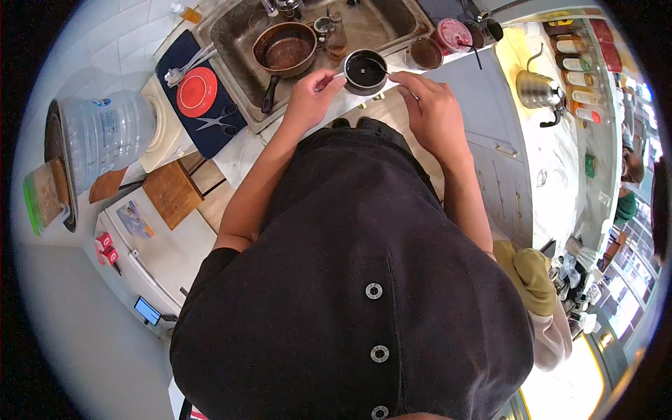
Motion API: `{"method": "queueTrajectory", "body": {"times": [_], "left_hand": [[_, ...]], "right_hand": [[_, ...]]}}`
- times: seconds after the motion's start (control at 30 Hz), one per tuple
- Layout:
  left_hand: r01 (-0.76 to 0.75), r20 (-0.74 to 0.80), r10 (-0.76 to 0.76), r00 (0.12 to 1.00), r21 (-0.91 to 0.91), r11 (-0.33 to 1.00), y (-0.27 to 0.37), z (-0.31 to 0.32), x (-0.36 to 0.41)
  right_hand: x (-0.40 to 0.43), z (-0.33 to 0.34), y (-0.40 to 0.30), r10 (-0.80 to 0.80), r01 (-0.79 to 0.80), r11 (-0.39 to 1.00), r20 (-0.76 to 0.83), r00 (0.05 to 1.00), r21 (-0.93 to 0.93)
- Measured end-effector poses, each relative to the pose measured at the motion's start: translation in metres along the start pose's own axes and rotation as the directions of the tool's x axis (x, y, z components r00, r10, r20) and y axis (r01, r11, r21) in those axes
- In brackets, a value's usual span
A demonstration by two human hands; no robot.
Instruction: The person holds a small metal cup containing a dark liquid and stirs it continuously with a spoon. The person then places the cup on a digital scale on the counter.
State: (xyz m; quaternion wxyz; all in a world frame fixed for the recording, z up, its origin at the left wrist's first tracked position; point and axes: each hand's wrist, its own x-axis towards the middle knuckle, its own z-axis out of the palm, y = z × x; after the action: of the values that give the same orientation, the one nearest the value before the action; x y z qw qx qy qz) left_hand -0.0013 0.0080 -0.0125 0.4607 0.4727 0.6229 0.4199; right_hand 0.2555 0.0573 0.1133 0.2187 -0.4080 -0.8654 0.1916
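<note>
A cup [347,64] of dark liquid is held over the front edge of the sink counter. My left hand [315,97] pinches the cup's handle on its left side. In the fingers of my right hand [431,105] is the end of a thin spoon [377,64], whose other end dips into the liquid. The spoon's bowl is hidden below the surface. Just left of the cup, a brown frying pan [286,50] rests in the metal sink [388,21], its black handle crossing the front rim.
A glass of brown liquid [424,54] and a red-stained lidded cup [454,35] stand right of the sink. On a dark mat lie a red plate [197,92], scissors [218,125] and spoons [184,68]. A gooseneck kettle [538,90] sits on the right counter. Another person [546,320] is behind, at right.
</note>
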Motion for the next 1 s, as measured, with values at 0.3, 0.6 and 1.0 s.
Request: {"method": "queueTrajectory", "body": {"times": [0.3,0.6,1.0], "left_hand": [[-0.001,0.013,0.002,1.000,-0.045,0.999,-0.003,0.000,0.001],[-0.005,0.019,0.005,1.000,-0.047,0.999,0.002,-0.001,0.001],[-0.028,0.013,0.028,1.000,0.035,0.999,0.002,-0.003,0.000]], "right_hand": [[0.001,0.007,-0.002,-0.019,0.019,0.998,-0.011,1.000,0.058],[-0.003,0.003,0.001,-0.031,0.032,0.999,-0.020,0.999,0.044],[0.005,0.002,0.002,-0.019,0.020,0.999,-0.019,1.000,0.038]]}}
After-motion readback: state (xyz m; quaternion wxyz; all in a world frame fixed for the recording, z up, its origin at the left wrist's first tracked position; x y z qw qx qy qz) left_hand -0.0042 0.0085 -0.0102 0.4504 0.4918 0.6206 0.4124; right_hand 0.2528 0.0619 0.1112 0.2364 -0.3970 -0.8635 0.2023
